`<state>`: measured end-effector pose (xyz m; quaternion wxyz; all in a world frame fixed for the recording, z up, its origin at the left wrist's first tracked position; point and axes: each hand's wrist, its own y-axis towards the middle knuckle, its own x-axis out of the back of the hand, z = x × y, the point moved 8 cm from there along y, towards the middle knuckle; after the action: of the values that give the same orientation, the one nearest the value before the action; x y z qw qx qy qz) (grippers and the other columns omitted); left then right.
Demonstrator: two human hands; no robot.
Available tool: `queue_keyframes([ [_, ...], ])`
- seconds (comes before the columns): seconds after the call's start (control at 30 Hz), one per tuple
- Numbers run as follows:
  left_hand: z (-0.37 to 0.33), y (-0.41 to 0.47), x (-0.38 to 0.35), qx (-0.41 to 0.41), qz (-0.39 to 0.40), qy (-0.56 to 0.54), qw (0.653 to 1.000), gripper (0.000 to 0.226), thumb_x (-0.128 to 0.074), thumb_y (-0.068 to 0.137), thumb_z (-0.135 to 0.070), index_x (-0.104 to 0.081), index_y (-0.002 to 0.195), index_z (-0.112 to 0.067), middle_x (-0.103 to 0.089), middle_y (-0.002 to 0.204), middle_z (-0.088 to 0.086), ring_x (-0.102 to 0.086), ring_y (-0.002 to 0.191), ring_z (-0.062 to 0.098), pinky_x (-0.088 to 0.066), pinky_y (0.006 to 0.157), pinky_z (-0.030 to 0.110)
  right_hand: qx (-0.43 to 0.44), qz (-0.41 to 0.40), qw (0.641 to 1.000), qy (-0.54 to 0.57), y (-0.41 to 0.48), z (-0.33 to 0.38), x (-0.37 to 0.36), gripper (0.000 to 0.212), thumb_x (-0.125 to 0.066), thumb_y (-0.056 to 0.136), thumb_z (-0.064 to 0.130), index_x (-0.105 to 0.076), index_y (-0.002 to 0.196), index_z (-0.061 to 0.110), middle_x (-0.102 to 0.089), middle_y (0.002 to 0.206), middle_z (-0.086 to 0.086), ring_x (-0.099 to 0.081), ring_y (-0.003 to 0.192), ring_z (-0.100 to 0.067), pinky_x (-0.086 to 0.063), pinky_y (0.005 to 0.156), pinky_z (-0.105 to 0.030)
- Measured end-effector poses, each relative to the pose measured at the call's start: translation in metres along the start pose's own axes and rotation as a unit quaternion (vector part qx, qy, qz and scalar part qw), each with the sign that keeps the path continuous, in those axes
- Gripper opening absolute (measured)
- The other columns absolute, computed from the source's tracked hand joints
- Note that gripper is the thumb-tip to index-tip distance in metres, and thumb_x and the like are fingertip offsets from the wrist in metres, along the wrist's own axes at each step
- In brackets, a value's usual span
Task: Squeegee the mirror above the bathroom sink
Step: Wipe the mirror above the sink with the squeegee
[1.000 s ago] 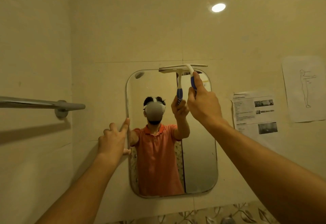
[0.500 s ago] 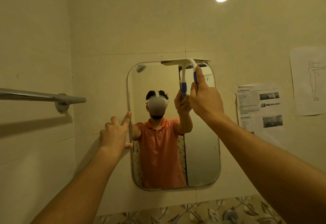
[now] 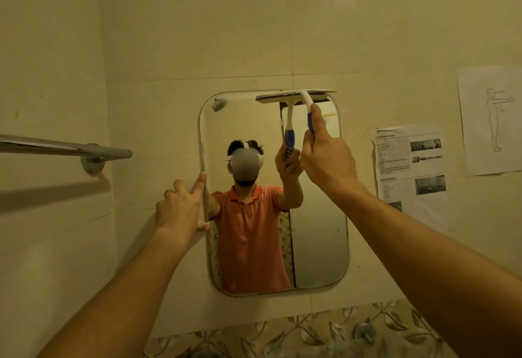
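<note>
A rounded rectangular mirror (image 3: 316, 244) hangs on the beige tiled wall. My right hand (image 3: 327, 157) grips the blue and white handle of a squeegee (image 3: 303, 96), index finger stretched along the neck. Its blade lies flat across the mirror's top right edge. My left hand (image 3: 180, 205) holds the mirror's left edge, with the index finger pointing up along the rim and the thumb on the glass. The mirror reflects a person in an orange shirt with a headset.
A metal towel bar (image 3: 65, 147) juts from the left wall at hand height. Printed sheets (image 3: 409, 165) and a figure drawing (image 3: 491, 120) are taped right of the mirror. A leaf-patterned tile band (image 3: 282, 332) and a metal fitting (image 3: 364, 331) lie below.
The view has shifted slightly, so the mirror sits higher in frame than a second ago. The squeegee blade stays at the mirror's top edge and both hands keep their holds.
</note>
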<state>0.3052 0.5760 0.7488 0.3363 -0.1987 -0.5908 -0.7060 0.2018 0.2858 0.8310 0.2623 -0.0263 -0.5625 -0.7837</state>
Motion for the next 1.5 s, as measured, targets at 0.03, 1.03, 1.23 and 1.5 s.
queue_keyframes([
  [0.03, 0.000, 0.000, 0.000, 0.001, -0.001, 0.001, 1.000, 0.128, -0.070, 0.074, -0.072, 0.016, 0.159, -0.032, -0.039, 0.120, 0.013, -0.052, 0.095, 0.021, -0.051, 0.071, 0.030, -0.002, 0.003, 1.000, 0.000, -0.001, 0.000, 0.000, 0.066, -0.035, 0.108, 0.035, 0.007, 0.159, 0.039, -0.052, 0.070, -0.002, -0.057, 0.057, -0.016, -0.057, 0.055, -0.033],
  [1.03, 0.000, -0.002, 0.002, 0.005, 0.006, 0.002, 1.000, 0.131, -0.073, 0.069, -0.073, 0.011, 0.160, -0.031, -0.040, 0.120, 0.017, -0.054, 0.094, 0.024, -0.048, 0.066, 0.032, -0.065, 0.068, 0.994, -0.058, -0.070, -0.031, -0.011, 0.069, -0.032, 0.108, 0.036, 0.015, 0.157, 0.040, -0.059, 0.071, -0.009, -0.059, 0.057, -0.021, -0.057, 0.054, -0.037],
  [1.23, -0.002, -0.004, 0.002, 0.008, 0.013, -0.005, 1.000, 0.130, -0.076, 0.070, -0.069, 0.010, 0.160, -0.031, -0.039, 0.124, 0.019, -0.055, 0.098, 0.028, -0.044, 0.066, 0.033, -0.073, 0.080, 0.992, -0.060, -0.086, -0.040, -0.016, 0.069, -0.031, 0.108, 0.034, 0.018, 0.155, 0.042, -0.058, 0.069, -0.009, -0.059, 0.056, -0.023, -0.059, 0.056, -0.044],
  [1.5, -0.002, -0.006, 0.002, 0.014, 0.020, -0.023, 0.999, 0.128, -0.079, 0.072, -0.063, 0.009, 0.160, -0.031, -0.036, 0.127, 0.021, -0.054, 0.100, 0.030, -0.045, 0.067, 0.035, -0.079, 0.083, 0.991, -0.070, -0.117, -0.055, -0.021, 0.068, -0.029, 0.108, 0.037, 0.019, 0.155, 0.042, -0.057, 0.068, -0.008, -0.057, 0.055, -0.021, -0.058, 0.053, -0.042],
])
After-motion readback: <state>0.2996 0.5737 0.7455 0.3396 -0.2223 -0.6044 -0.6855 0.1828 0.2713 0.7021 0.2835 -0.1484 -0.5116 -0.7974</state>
